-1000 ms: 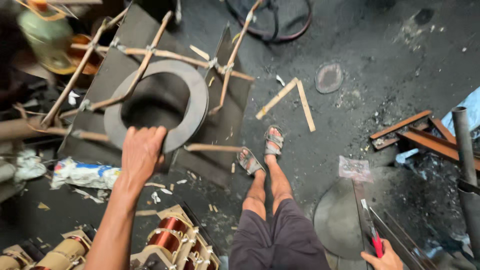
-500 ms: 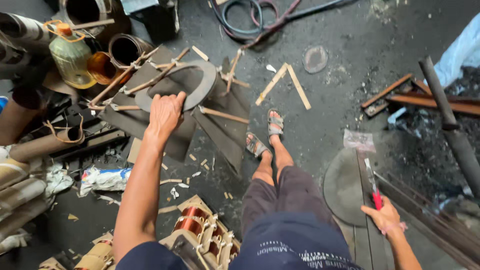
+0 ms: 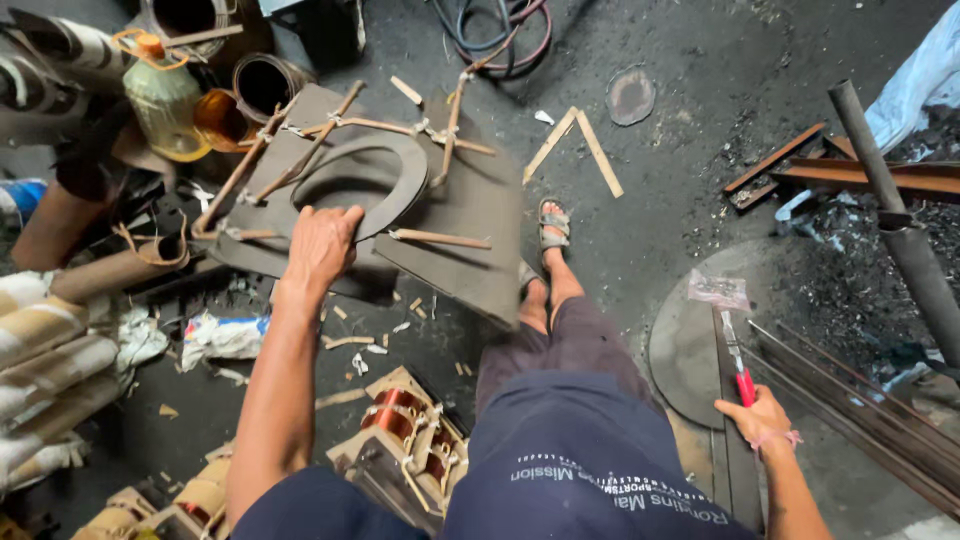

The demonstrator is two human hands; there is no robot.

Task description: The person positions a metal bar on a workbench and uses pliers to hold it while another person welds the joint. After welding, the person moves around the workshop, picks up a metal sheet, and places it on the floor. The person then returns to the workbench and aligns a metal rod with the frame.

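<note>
I see a dark, gritty workshop floor [image 3: 700, 120] littered with wood offcuts. At far left, cardboard tubes [image 3: 40, 370] lie stacked beside a yellowish plastic jug [image 3: 165, 95]. My left hand [image 3: 318, 245] grips the rim of a dark flat ring [image 3: 385, 170], which rests on a dark board [image 3: 470, 215] lashed with wooden sticks. Copper-wound coils [image 3: 400, 420] sit below, near my knees. At right, my right hand [image 3: 758, 418] is closed on a red-handled tool [image 3: 738, 362] lying over a round metal plate [image 3: 685, 350].

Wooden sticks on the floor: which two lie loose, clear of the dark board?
The pale pair forming an upside-down V right of the dark board; the other sticks are tied across it.
</note>
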